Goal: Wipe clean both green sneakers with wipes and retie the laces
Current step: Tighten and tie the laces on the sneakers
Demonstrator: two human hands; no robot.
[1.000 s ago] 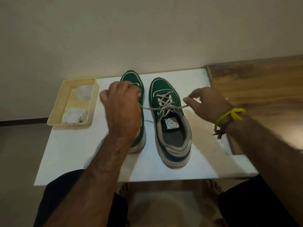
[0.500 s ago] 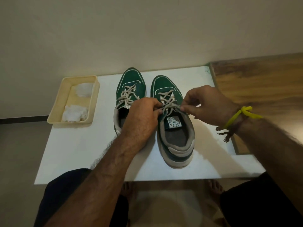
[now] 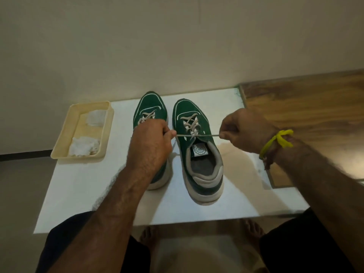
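Over the right-hand green sneaker (image 3: 199, 146), both hands pull its lace (image 3: 197, 135) taut sideways. Left hand (image 3: 150, 142): fingers curled, thumb and forefinger pinching one lace end; this hand lies over the left-hand green sneaker (image 3: 150, 107) and hides its rear half. Right hand (image 3: 243, 131): fingers curled, pinching the other lace end, held just off that shoe's outer side. Lace runs as a straight line between the two hands, crossing the shoe at the top of its lacing, above the tongue label. Yellow band (image 3: 275, 141) on right wrist. Both sneakers stand side by side, toes toward the wall, on a white table (image 3: 82, 184). Cream tray (image 3: 63, 142) at the table's far left corner holds two white wipes (image 3: 83, 146).
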